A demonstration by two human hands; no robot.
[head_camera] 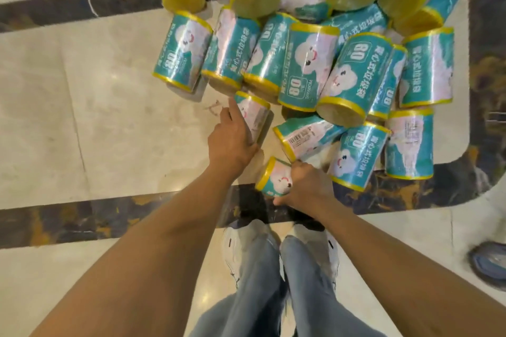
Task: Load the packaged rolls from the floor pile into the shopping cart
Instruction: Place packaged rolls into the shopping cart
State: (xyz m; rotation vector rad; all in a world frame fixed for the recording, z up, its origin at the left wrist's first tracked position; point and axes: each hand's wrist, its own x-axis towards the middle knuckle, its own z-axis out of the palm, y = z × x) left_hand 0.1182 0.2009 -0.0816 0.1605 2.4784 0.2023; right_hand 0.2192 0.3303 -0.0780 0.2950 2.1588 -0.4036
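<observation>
head view: about twenty rolls (306, 65) lie heaped on the floor (82, 90), the far ones cut off at the top edge. your right hand (306, 186) grasps the near roll (273, 178), yellow end pointing left. your left hand (232, 142) touches a second roll (256, 115) lying far-to-near; its fingers are hidden, so i cannot tell if it grips.

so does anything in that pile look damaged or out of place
Nothing looks damaged: no torn wrap or spill shows. The rolls just lie in a jumbled heap on the floor, pointing every way, some propped on others. The right hand grips the nearest roll; the left hand touches a second roll.
</observation>
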